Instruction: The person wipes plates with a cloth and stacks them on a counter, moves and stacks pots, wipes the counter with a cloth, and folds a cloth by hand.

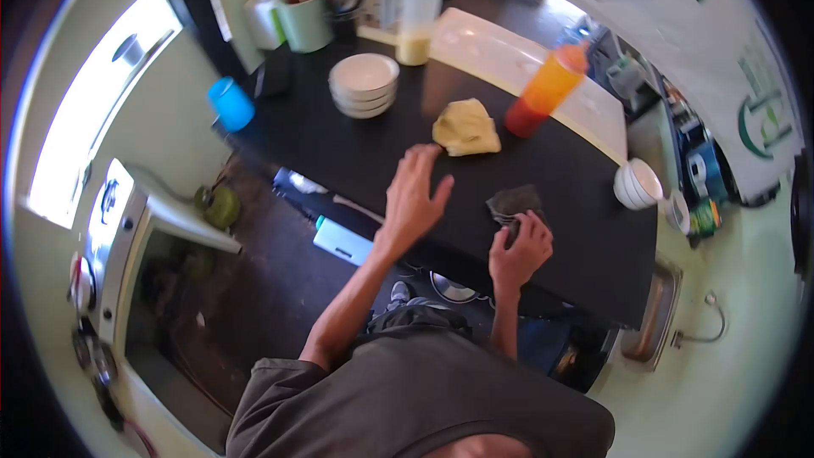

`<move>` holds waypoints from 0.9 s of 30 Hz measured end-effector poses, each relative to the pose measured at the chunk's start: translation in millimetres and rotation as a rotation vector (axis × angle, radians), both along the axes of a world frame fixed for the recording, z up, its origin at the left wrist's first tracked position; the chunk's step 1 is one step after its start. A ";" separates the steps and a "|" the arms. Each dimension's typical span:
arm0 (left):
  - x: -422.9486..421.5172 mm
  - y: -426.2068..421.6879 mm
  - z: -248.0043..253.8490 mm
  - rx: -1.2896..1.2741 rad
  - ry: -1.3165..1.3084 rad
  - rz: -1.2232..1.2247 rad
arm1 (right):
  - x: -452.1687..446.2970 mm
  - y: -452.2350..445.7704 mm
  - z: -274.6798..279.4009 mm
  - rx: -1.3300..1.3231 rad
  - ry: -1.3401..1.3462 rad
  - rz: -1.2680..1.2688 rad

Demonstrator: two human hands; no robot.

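Note:
My left hand (pixel 414 195) hovers at the near side of the black counter, fingers stretched and thumb apart, with nothing in it. Just beyond its fingertips lies a folded yellow cloth (pixel 467 128), crumpled on the countertop. My right hand (pixel 523 252) has its fingers curled over the near edge of a dark grey cloth (pixel 515 201), gripping it against the counter. Part of that cloth is hidden under the fingers. Past the yellow cloth stands a squeeze bottle (pixel 548 89) with red and orange contents.
The black counter (pixel 356 153) also bears stacked white bowls (pixel 365 85), a blue cup (pixel 231 104), a clear squeeze bottle (pixel 419 17) and a utensil holder (pixel 304 24). More white bowls (pixel 638 184) sit at the right end, near a sink (pixel 657 318). A stove (pixel 127 229) stands left.

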State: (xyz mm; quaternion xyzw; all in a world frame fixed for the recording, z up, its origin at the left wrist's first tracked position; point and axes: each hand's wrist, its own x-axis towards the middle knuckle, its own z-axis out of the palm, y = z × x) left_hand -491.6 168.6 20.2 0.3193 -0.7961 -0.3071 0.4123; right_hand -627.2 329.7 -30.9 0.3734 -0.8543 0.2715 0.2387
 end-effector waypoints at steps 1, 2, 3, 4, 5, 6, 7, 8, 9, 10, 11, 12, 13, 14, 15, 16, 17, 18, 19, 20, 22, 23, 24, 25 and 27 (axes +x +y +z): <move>19.0 15.0 -8.0 -0.067 0.024 -0.040 | -5.2 2.8 0.0 -0.024 0.024 0.049; 41.3 31.5 -18.5 -0.135 0.044 -0.061 | -9.9 2.3 1.8 -0.049 0.047 0.119; 67.3 51.6 -29.4 -0.084 0.023 -0.061 | -12.4 3.8 4.2 -0.095 0.085 0.157; 92.3 70.4 -39.2 -0.033 0.008 -0.050 | -10.6 3.9 7.2 -0.146 0.118 0.207; 119.6 85.9 -46.4 0.063 -0.070 -0.041 | -2.5 -0.9 11.9 -0.151 0.187 0.201; 149.1 101.5 -52.9 0.171 -0.136 -0.028 | 7.5 -6.9 16.5 -0.161 0.253 0.201; 177.0 113.5 -65.1 0.205 -0.188 0.015 | 17.3 -17.4 16.4 -0.192 0.220 0.310; 202.6 122.3 -75.7 0.244 -0.249 0.094 | 33.9 -35.4 16.3 -0.220 0.177 0.415; 230.4 131.5 -85.0 0.294 -0.311 0.167 | 74.7 -50.3 26.0 -0.241 0.088 0.463; 257.8 143.3 -87.7 0.345 -0.370 0.236 | 104.6 -69.3 28.7 -0.232 -0.021 0.652; 282.8 154.9 -85.2 0.373 -0.371 0.347 | 135.9 -84.6 30.0 -0.211 -0.128 0.830; 307.5 166.3 -80.5 0.384 -0.392 0.452 | 166.1 -96.6 31.2 -0.179 -0.230 0.997; 331.3 176.8 -79.9 0.387 -0.382 0.554 | 196.4 -109.9 23.7 -0.074 -0.443 1.155; 355.1 187.4 -79.0 0.384 -0.376 0.646 | 233.2 -118.1 22.6 0.043 -0.570 1.328; 376.9 200.5 -74.1 0.380 -0.338 0.759 | 270.1 -126.8 21.6 0.178 -0.713 1.474; 394.6 213.0 -72.2 0.395 -0.299 0.846 | 309.7 -124.5 26.9 0.363 -0.833 1.583; 413.5 228.6 -68.4 0.410 -0.260 0.930 | 348.1 -118.8 31.8 0.466 -0.736 1.754; 430.9 245.0 -66.1 0.424 -0.221 1.009 | 383.6 -110.7 33.8 0.565 -0.629 1.917; 446.2 260.6 -65.0 0.467 -0.185 1.086 | 415.4 -102.8 31.8 0.656 -0.510 2.054; 459.3 276.7 -65.8 0.481 -0.156 1.148 | 445.4 -95.6 20.5 0.707 -0.491 2.208; 483.3 304.6 -68.9 0.501 -0.098 1.261 | 498.8 -66.4 15.1 0.899 -0.468 2.349; 492.0 315.5 -70.5 0.531 -0.086 1.297 | 519.0 -52.6 14.5 0.984 -0.478 2.394; 500.1 327.1 -74.6 0.557 -0.074 1.331 | 539.2 -38.4 13.9 1.069 -0.484 2.436; 507.7 338.2 -79.6 0.584 -0.062 1.361 | 554.5 -26.3 7.1 1.102 -0.444 2.464; 520.4 356.4 -90.9 0.573 -0.010 1.430 | 582.1 -5.0 0.5 1.254 -0.382 2.511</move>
